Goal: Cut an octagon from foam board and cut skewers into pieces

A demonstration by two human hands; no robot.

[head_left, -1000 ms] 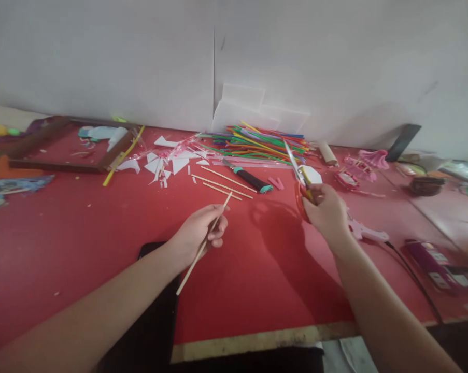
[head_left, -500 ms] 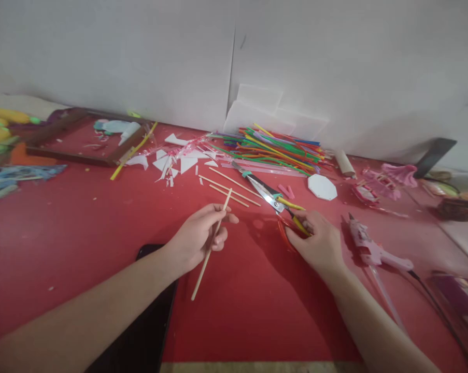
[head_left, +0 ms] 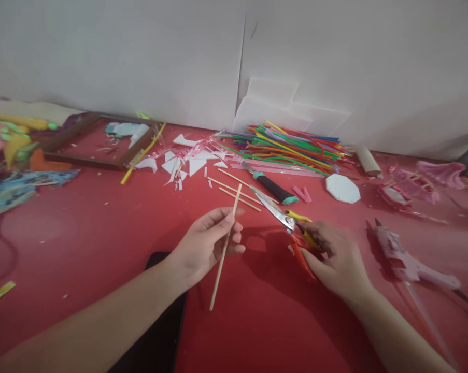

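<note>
Between the thumb and fingers of my left hand (head_left: 212, 241) is a thin wooden stick (head_left: 221, 272), slanting with its upper end leaning right. My right hand (head_left: 337, 259) is closed round the red and yellow handles of a pair of scissors (head_left: 274, 211), whose metal blades point up and left toward the stick's top without touching it. Several more wooden sticks (head_left: 239, 199) lie on the table just beyond my left hand. Behind the scissors rests a utility knife (head_left: 274, 187) with a black and teal handle.
Colourful pipe cleaners (head_left: 296, 147) are heaped at the back, near a white octagon (head_left: 342, 188). White scraps (head_left: 197, 167) and a brown frame (head_left: 86, 161) lie left. At right is a pink glue gun (head_left: 408, 259). A dark flat device (head_left: 152, 321) sits under my left forearm.
My right hand has lifted the scissors off the knife and brought their blades nearer the stick. The view has shifted a little left, and the stick stays in my left hand.
</note>
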